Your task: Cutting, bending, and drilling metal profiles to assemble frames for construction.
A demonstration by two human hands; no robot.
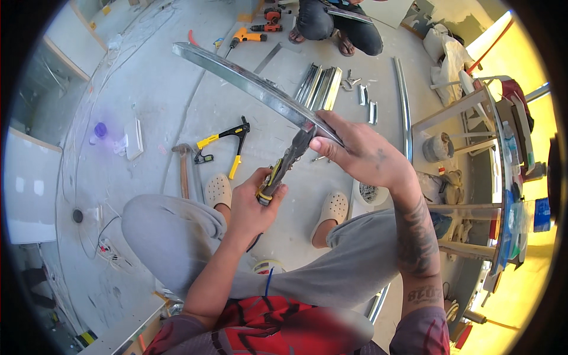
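My left hand (253,202) is closed round the black-and-yellow handles of a pair of tin snips (290,157). Their dark jaws meet the near end of a long galvanised metal channel (242,80); whether the blades bite into it I cannot tell. That end is gripped by my right hand (362,148), thumb on the near side and fingers partly hidden behind. From there the channel slants up and away to the far left, above the floor. Below it on the floor lie a yellow-and-black hand riveter (228,142) and a hammer (184,171) with a wooden handle.
Several cut metal channels (319,86) lie ahead, with an orange drill (248,36) farther off. Another person (337,26) squats at the far side. To the right stand a bowl of small fasteners (370,193), a long channel (403,106) and a wooden rack (452,112) with a bucket (438,148).
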